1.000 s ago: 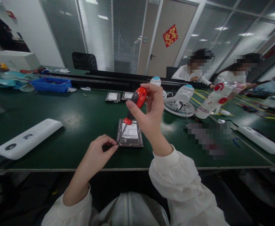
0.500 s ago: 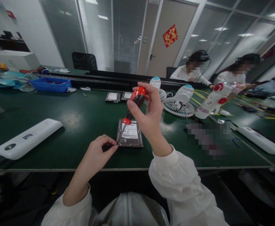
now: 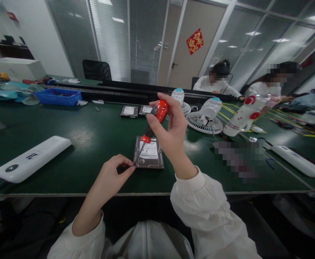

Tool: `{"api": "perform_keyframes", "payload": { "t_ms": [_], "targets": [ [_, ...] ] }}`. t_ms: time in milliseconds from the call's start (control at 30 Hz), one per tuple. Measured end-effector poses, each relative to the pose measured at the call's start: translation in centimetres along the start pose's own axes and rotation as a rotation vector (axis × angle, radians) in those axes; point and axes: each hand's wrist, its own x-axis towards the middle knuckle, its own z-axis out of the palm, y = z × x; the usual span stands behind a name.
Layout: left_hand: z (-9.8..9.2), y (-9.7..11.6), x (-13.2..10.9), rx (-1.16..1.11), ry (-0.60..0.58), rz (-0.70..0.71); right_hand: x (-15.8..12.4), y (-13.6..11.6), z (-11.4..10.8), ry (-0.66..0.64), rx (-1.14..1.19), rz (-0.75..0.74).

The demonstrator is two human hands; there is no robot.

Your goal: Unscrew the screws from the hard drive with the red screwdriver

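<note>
A hard drive (image 3: pixel 149 154) with a white label lies on the green table in front of me. My right hand (image 3: pixel 170 133) grips the handle of a red and black screwdriver (image 3: pixel 158 111) above it. The screwdriver is tilted, its shaft running down to the drive's near left corner. There my left hand (image 3: pixel 116 172) has thumb and forefinger pinched together by the tip; what they grip is too small to make out. Two more drives, one of them a drive (image 3: pixel 129 111) with a white label, lie farther back, the other partly behind my right hand.
A white device (image 3: pixel 33 158) marked 21 is at left, a blue tray (image 3: pixel 58 97) behind it. White fans (image 3: pixel 204 122), a bottle (image 3: pixel 239 120) and another white device (image 3: pixel 299 160) stand or lie at right. People sit at the far right.
The screwdriver's handle has turned in my right hand, and its red part now shows differently. My left hand has stayed in place. A person at the back right has shifted their head slightly.
</note>
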Motion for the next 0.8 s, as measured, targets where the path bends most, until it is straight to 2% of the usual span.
{"api": "perform_keyframes", "payload": {
  "t_ms": [133, 400, 667, 800],
  "targets": [
    [0.0, -0.01, -0.02, -0.005, 0.009, 0.004, 0.05, -0.05, 0.03, 0.012, -0.018, 0.022],
    [0.04, 0.03, -0.02, -0.009, 0.013, 0.004, -0.11, 0.3, -0.03, -0.076, 0.03, -0.006],
    [-0.04, 0.07, -0.02, 0.0, 0.008, -0.003, -0.13, 0.28, 0.42, 0.037, 0.011, 0.062],
    [-0.08, 0.2, -0.01, -0.004, 0.003, -0.005, 0.24, 0.68, -0.09, 0.139, -0.047, 0.026]
  ]
}}
